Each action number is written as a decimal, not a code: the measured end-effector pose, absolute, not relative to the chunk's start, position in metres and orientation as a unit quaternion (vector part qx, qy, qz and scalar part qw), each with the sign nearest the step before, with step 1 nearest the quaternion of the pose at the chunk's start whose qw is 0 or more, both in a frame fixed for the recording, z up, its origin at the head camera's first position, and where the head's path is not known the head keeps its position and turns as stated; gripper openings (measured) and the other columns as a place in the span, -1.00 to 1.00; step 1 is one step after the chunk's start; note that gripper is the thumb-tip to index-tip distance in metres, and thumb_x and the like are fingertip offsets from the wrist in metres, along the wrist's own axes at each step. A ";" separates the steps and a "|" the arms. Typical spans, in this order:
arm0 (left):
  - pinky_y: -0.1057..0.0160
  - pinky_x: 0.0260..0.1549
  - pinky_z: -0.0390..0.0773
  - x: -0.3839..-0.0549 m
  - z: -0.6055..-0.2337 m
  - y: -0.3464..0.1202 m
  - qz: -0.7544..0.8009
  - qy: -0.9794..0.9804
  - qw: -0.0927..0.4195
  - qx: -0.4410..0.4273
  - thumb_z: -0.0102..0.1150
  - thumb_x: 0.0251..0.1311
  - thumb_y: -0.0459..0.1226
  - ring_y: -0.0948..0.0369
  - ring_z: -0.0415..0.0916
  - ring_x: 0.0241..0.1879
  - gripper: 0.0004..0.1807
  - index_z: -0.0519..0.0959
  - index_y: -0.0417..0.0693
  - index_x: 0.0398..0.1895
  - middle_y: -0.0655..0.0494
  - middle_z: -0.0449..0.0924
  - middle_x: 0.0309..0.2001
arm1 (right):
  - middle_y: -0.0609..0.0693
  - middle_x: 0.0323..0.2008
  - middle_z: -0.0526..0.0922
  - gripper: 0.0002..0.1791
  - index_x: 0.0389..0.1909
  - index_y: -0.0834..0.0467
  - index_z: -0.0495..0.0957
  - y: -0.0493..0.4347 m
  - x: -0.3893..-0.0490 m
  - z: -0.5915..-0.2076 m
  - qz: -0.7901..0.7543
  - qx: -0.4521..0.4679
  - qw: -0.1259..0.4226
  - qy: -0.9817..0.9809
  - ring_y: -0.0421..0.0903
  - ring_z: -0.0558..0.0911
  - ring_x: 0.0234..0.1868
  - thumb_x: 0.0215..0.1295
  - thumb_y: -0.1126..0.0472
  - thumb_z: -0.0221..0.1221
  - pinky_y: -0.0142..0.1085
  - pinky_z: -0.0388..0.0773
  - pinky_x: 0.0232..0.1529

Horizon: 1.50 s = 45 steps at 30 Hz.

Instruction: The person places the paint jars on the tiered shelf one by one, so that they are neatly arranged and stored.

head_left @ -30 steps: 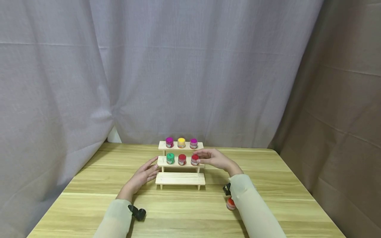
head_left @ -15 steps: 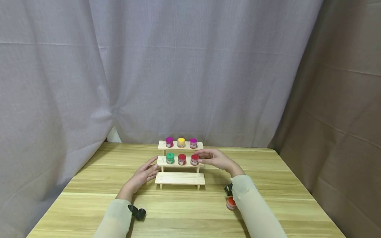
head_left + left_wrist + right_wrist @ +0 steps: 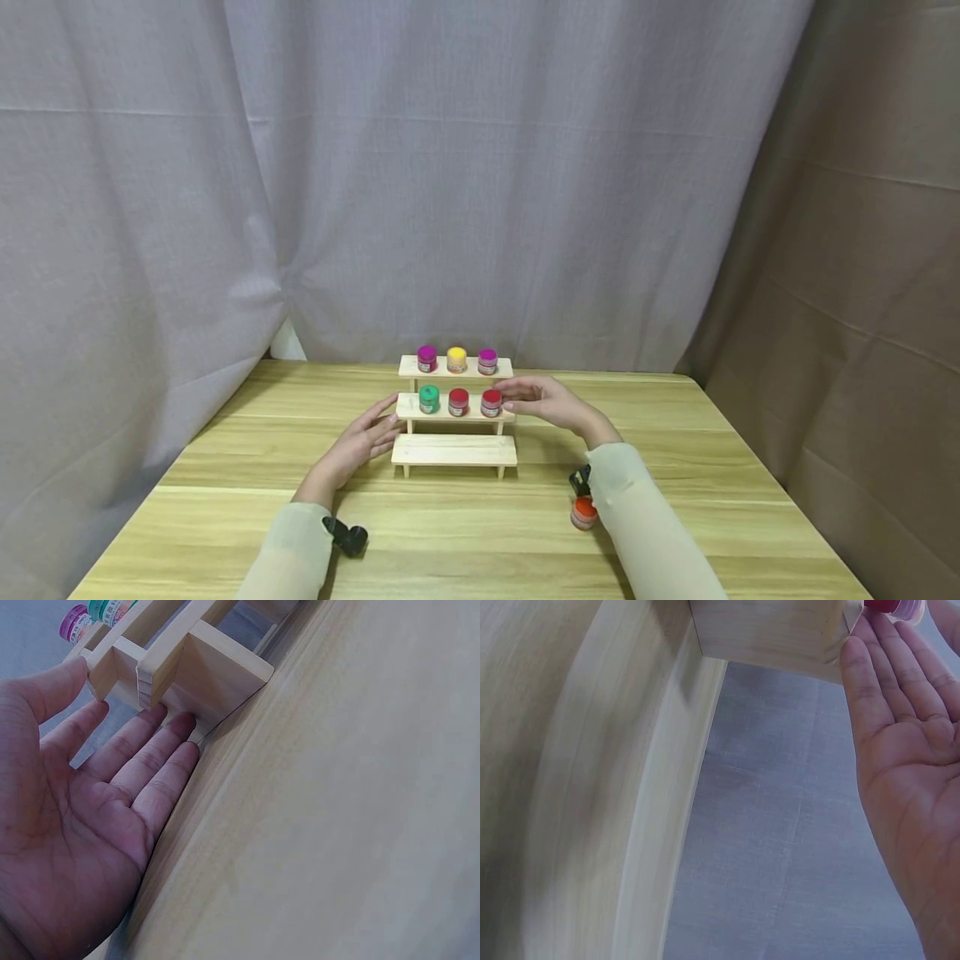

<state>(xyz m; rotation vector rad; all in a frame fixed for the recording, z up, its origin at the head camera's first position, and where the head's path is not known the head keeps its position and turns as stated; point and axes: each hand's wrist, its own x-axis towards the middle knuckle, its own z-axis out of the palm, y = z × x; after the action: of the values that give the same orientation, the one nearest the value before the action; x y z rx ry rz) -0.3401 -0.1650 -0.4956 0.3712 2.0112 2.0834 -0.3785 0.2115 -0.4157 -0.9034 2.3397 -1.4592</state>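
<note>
A three-tier wooden stand [image 3: 454,450] holds small jars with coloured lids. At the right end of its middle tier is a red-lidded jar [image 3: 491,403], with my right hand [image 3: 553,406] just beside it. In the right wrist view, the right hand's fingers [image 3: 909,686] extend nearly straight by the stand's edge, and the red-lidded jar is only partly visible. My left hand [image 3: 354,450] is at the stand's left side. Its fingers [image 3: 154,750] reach toward the wooden side with the palm visible; thumb and forefinger are near the tier ends.
A second red-lidded jar [image 3: 458,402] and a green-lidded jar [image 3: 429,399] share the middle tier. On the top tier stand a yellow-lidded jar [image 3: 457,360] and two purple-lidded ones. An orange-red-lidded jar [image 3: 583,512] sits on the wooden table [image 3: 465,542] beside the right sleeve.
My right hand has drawn slightly right, its fingers coming off the right-end red-lidded jar, which stays on the middle tier. The left hand has hardly moved.
</note>
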 end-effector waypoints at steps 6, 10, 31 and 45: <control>0.03 0.34 0.39 -0.341 -0.497 -0.165 0.707 0.686 0.111 0.129 0.04 0.49 -0.02 -0.18 0.28 0.39 -0.27 0.04 0.11 0.62 -0.34 0.16 0.47 | 0.23 0.24 0.56 -0.48 0.34 0.26 0.45 0.219 -0.379 -0.419 -0.502 -0.324 0.122 0.793 0.07 0.58 0.23 0.43 0.18 0.23 -0.14 0.54 0.26; 0.05 0.32 0.41 -0.340 -0.497 -0.165 0.709 0.684 0.113 0.127 0.05 0.49 -0.04 -0.17 0.29 0.39 -0.27 0.05 0.11 0.62 -0.34 0.17 0.47 | 0.16 0.22 0.60 -0.48 0.33 0.27 0.45 0.224 -0.376 -0.419 -0.500 -0.327 0.122 0.793 0.08 0.57 0.24 0.44 0.17 0.22 -0.15 0.52 0.27; 0.01 0.37 0.35 -0.340 -0.497 -0.167 0.711 0.681 0.113 0.136 0.02 0.51 -0.04 -0.18 0.23 0.42 -0.28 0.03 0.11 0.62 -0.32 0.10 0.50 | 0.21 0.21 0.59 -0.54 0.27 0.25 0.51 0.258 -0.350 -0.429 -0.476 -0.315 0.092 0.816 0.09 0.58 0.23 0.46 0.11 0.20 -0.28 0.55 0.22; 0.04 0.33 0.40 -0.341 -0.497 -0.166 0.706 0.687 0.111 0.128 0.03 0.50 -0.03 -0.18 0.30 0.38 -0.28 0.04 0.10 0.62 -0.35 0.17 0.46 | 0.19 0.15 0.64 -0.62 0.20 0.25 0.58 0.303 -0.305 -0.457 -0.461 -0.302 0.166 0.818 0.05 0.61 0.19 0.46 0.18 0.19 -0.41 0.55 0.15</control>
<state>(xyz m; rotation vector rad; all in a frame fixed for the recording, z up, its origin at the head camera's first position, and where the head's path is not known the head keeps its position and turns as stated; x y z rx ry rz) -0.3413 -0.1660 -0.4970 0.3771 2.0189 2.0752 -0.3051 0.3027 -0.4566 -0.8605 2.3276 -1.3119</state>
